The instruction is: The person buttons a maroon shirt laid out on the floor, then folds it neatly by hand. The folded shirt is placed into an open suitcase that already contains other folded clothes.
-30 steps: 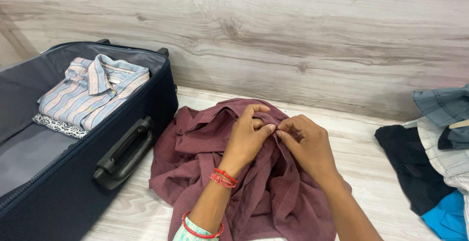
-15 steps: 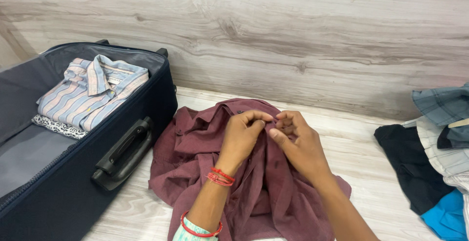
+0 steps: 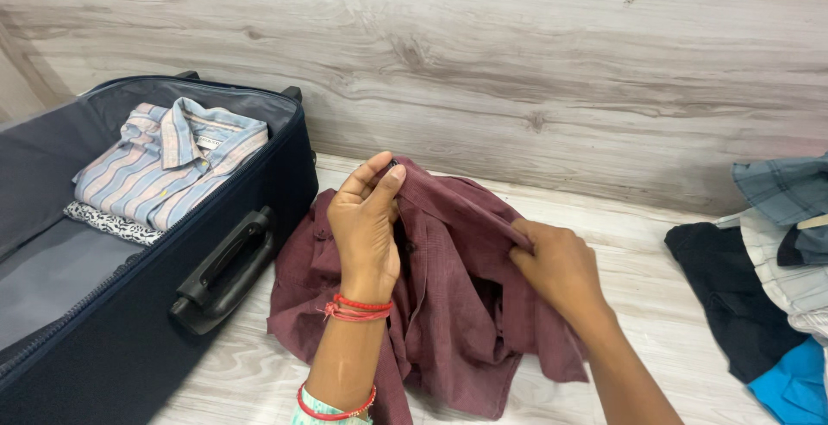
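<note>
A crumpled maroon shirt (image 3: 457, 304) lies on the pale wooden surface in front of me. My left hand (image 3: 366, 222), with red threads at the wrist, pinches the shirt's upper edge near the collar and holds it raised. My right hand (image 3: 561, 265) grips a fold of the same shirt further right and lower, so the cloth stretches between both hands.
An open dark blue suitcase (image 3: 233, 218) stands at the left, holding a folded blue and pink striped shirt (image 3: 168, 162) on a patterned cloth (image 3: 108, 222). A pile of clothes (image 3: 776, 278), dark, checked and bright blue, lies at the right edge. A wood-grain wall (image 3: 517, 63) runs behind.
Both hands were pinched together at the shirt's middle. Now they have moved apart: the left went up and left with the collar edge, the right slid right, spreading the cloth.
</note>
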